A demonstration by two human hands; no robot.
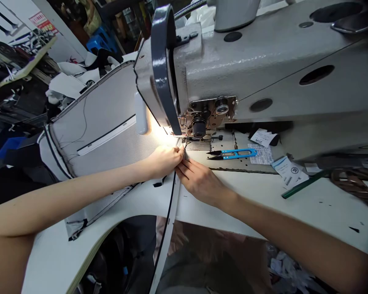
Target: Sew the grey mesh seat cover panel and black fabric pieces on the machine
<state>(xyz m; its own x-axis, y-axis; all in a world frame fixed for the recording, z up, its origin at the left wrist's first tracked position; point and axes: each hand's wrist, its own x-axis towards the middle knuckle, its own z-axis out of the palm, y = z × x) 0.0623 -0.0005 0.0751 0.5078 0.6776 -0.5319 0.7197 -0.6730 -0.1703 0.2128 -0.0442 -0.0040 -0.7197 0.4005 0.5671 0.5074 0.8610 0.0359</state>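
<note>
Under the head of a grey sewing machine (pixel 263 61), my two hands meet close to the needle area. My left hand (pixel 164 161) is closed, its fingertips pinching a narrow white strip with a black edge (pixel 169 228) where it meets a grey fabric panel (pixel 110 102). From the right, my right hand (pixel 200 181) grips the same strip just below, fingers pressed together. The strip's free length hangs over the table edge toward my lap. The panel lies to the left with a white-and-black band (pixel 107 136) across it. My fingers hide the stitching spot.
Blue thread snips (pixel 233 154) lie on the machine bed, right of my hands. Paper labels (pixel 290 171) and a dark green stick (pixel 305 184) are farther right on the white table (pixel 233 212). Fabric scraps (pixel 69 85) are piled behind the panel.
</note>
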